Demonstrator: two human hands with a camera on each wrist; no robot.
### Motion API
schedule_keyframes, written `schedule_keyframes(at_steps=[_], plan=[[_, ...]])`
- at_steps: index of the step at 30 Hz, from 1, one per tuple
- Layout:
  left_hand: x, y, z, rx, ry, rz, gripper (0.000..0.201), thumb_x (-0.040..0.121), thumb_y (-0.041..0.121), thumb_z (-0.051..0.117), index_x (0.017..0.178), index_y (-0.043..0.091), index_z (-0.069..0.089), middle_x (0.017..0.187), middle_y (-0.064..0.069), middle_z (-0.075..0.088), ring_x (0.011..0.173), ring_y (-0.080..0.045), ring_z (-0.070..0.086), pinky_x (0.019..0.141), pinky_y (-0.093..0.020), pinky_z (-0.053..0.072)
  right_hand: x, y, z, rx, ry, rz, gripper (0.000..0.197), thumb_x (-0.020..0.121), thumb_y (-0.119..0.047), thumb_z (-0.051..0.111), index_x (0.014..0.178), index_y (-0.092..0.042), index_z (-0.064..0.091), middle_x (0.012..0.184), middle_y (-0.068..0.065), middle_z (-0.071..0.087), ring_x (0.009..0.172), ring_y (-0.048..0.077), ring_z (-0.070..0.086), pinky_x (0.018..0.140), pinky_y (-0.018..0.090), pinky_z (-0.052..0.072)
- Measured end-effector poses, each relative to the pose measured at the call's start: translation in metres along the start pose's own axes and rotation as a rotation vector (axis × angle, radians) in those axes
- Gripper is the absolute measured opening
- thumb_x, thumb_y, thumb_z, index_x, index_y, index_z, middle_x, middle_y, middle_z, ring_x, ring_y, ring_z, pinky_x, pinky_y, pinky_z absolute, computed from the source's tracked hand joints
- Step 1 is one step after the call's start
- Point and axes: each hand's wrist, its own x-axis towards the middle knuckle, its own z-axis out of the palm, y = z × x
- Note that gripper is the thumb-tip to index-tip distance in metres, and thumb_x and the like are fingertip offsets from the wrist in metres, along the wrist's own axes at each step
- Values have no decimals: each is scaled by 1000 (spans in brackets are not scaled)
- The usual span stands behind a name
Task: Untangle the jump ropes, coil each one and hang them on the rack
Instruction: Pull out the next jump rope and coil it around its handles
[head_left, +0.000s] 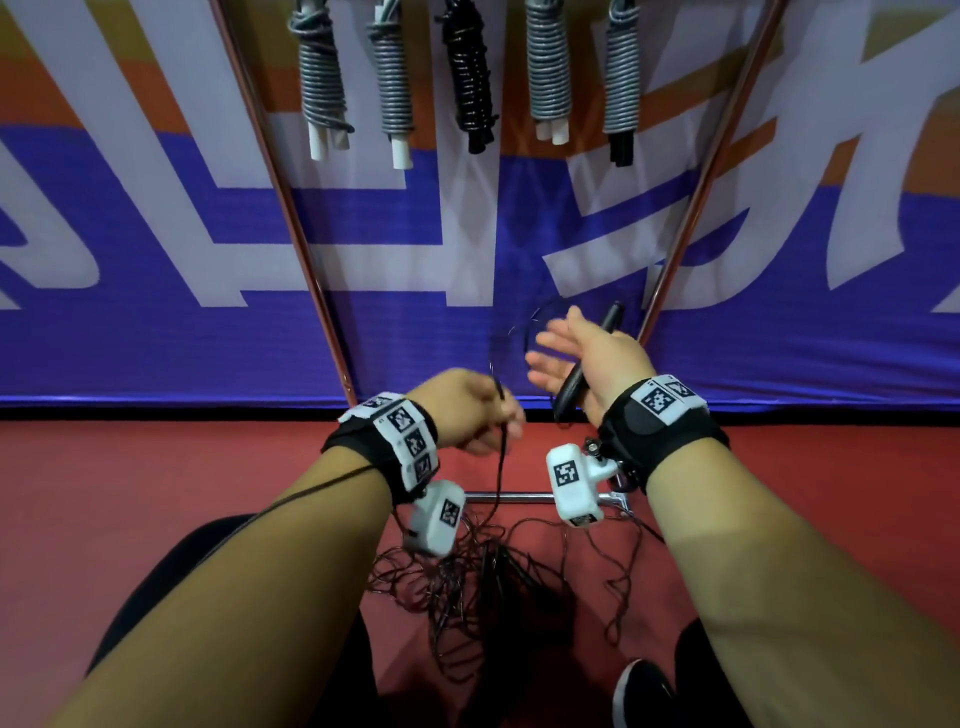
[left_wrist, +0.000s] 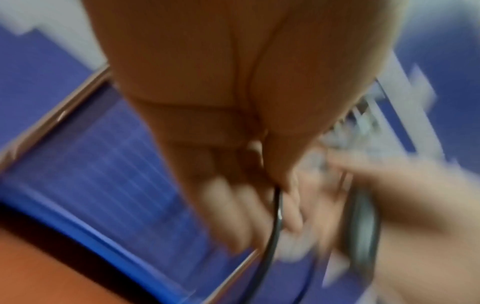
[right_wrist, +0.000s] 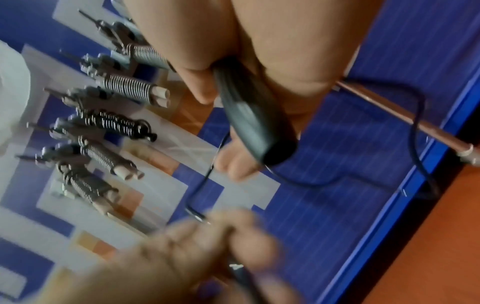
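Right hand (head_left: 582, 358) grips the black handle (head_left: 589, 358) while left hand (head_left: 467, 410) pinches its thin cord (head_left: 501, 452), just beside.

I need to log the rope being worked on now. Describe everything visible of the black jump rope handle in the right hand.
The black handle is a smooth, slim, plastic-looking stick, slightly tapered. It lies slantwise across the palm of the right hand, thumb over it and fingers spread, both ends sticking out. A thin black cord leaves its end, loops in the air and runs to the left hand, which pinches it. It is held up before the blue banner, touching only the hand.
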Motion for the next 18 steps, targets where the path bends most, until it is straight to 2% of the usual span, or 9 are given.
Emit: schedule_keyframes(at_steps=[3,5,7,8,9,11,14,16,18], plan=[[-5,25,-17,-487,224,118,18,110,16,54,104,10,69,100,-10,78,82,-23,77,72,-31,65,-3,15,-4,-477,-124,92,31,105,-35,67,121,-9,73,124,11,77,89,31,81,87,54,65],[-6,32,-28,-699,325,182,17,110,16,53,108,9,68,103,-10,79,89,-24,79,74,-31,65,-14,23,-3,-643,-349,210,27,106,-33,63,123,-16,75,123,6,79,98,29,79,88,47,61],[-6,32,-38,-848,420,213,15,110,15,54,111,7,65,106,-11,78,90,-24,79,68,-29,64,-26,27,2,-617,-583,309,27,111,-32,54,121,-19,76,123,4,79,110,36,76,84,41,57],[-4,31,-42,-889,469,216,15,110,16,54,113,6,65,107,-12,77,89,-24,80,66,-28,63,-32,28,6,-572,-639,307,27,113,-30,52,116,-18,76,121,5,79,112,39,75,84,41,56],[-4,30,-45,-902,508,206,16,110,18,54,114,6,64,108,-12,76,88,-25,80,65,-29,63,-34,27,9,-539,-655,271,26,114,-29,51,111,-16,74,114,7,80,108,40,75,83,41,57],[-2,27,-49,-827,550,129,23,111,31,53,113,9,62,109,-12,77,84,-25,79,65,-33,63,-38,22,18,-498,-616,143,25,114,-26,50,103,-13,69,98,9,79,89,37,78,79,40,59],[0,23,-44,-652,453,-71,42,111,46,46,114,7,61,99,-10,80,84,-31,77,73,-43,63,-37,11,27,-317,-459,-24,26,115,-23,48,102,-9,66,82,10,75,65,29,75,66,37,61],[-6,26,-30,-629,254,-164,35,110,31,40,108,6,63,90,-10,76,78,-33,72,78,-43,60,-36,2,31,-169,-361,-89,26,115,-23,47,104,-9,66,83,9,76,60,25,73,62,36,62],[-15,35,-13,-620,121,-162,26,99,6,36,91,8,60,86,-13,65,76,-30,65,82,-41,55,-33,-5,31,-76,-282,-120,27,115,-25,48,107,-9,67,89,8,79,60,22,73,59,34,61]])
